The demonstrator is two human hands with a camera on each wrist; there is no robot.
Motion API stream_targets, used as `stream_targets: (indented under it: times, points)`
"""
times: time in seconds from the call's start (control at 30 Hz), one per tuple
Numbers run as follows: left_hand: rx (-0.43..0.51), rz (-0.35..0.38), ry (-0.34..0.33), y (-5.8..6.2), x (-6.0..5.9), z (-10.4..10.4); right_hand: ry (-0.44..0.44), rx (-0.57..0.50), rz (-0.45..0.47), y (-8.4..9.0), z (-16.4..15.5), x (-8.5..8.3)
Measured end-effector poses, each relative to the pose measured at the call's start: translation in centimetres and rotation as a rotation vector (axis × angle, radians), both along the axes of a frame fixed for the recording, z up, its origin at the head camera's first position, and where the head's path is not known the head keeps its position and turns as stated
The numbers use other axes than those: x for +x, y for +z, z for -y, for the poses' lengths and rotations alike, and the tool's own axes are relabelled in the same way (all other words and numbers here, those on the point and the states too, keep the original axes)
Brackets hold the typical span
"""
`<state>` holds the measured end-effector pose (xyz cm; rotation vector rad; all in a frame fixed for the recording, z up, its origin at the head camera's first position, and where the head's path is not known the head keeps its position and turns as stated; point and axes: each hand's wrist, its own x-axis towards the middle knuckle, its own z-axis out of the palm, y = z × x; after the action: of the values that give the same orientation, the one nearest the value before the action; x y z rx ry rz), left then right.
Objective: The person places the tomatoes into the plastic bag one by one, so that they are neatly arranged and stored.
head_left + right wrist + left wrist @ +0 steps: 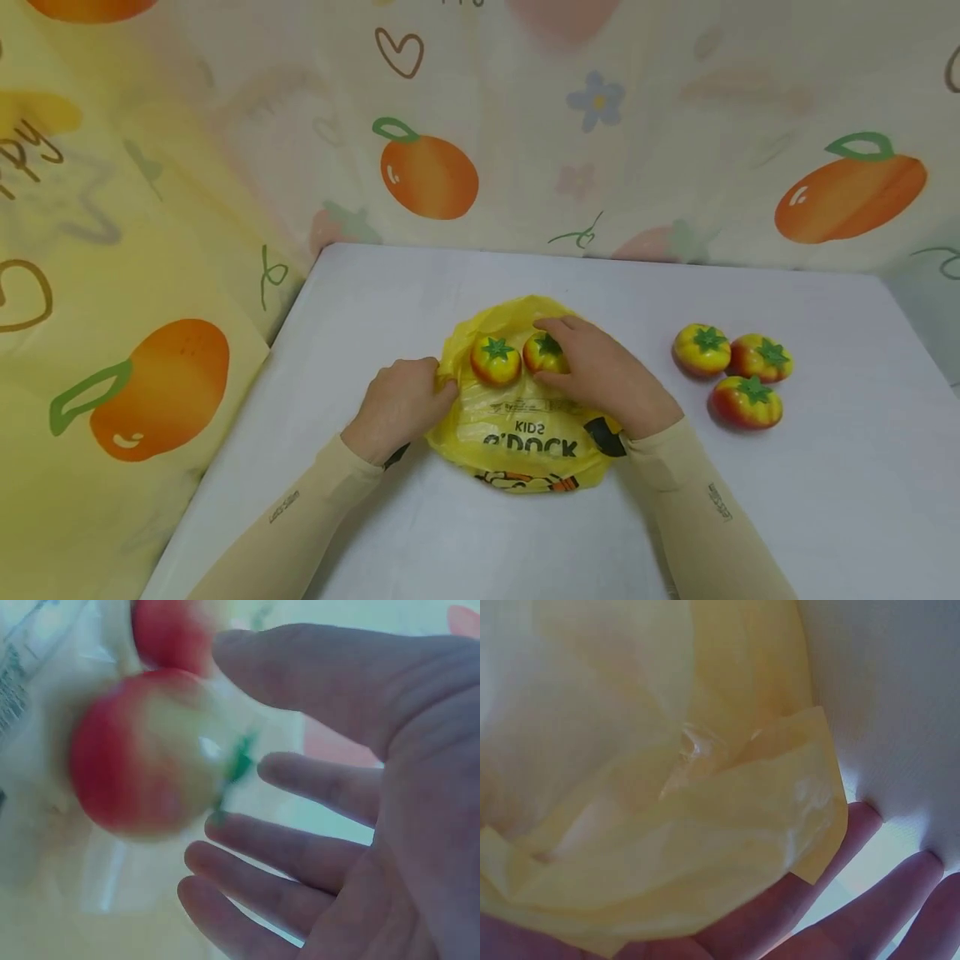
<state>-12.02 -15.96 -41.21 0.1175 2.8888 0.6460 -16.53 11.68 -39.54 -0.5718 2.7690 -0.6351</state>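
A yellow plastic bag (517,421) printed with black letters lies flat in the middle of the white table (450,533). Two red-yellow toy fruits with green tops sit on it, one on the left (496,360) and one on the right (542,354). My right hand (558,354) arches over the right fruit with its fingers spread and loosely curved. In the right wrist view that fruit (150,750) is blurred just off the fingertips (225,825). My left hand (401,400) grips the bag's left edge, and the yellow film (667,825) lies across its fingers (900,900).
Three more toy fruits (701,348) (761,357) (746,400) cluster on the table to the right of my right hand. A cloth printed with oranges (427,175) hangs behind the table and along its left side.
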Motion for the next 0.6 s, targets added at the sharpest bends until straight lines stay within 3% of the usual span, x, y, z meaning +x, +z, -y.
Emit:
stream_targets:
  times: [0.1, 0.3, 0.47, 0.6]
  points:
    - [0.006, 0.006, -0.003, 0.0, 0.1, -0.2, -0.038, -0.018, -0.006, 0.9, -1.5, 1.0]
    - [0.006, 0.016, 0.011, -0.1, 0.1, -0.2, -0.076, -0.015, -0.115, 2.2, -5.3, 3.2]
    - [-0.001, 0.025, 0.024, -0.2, 0.0, 0.0, -0.124, 0.004, -0.210, 2.0, -9.1, 5.1]
    - [0.002, 0.023, 0.016, 0.0, 0.0, 0.0, -0.236, 0.039, -0.278, 1.4, -12.4, 6.5]
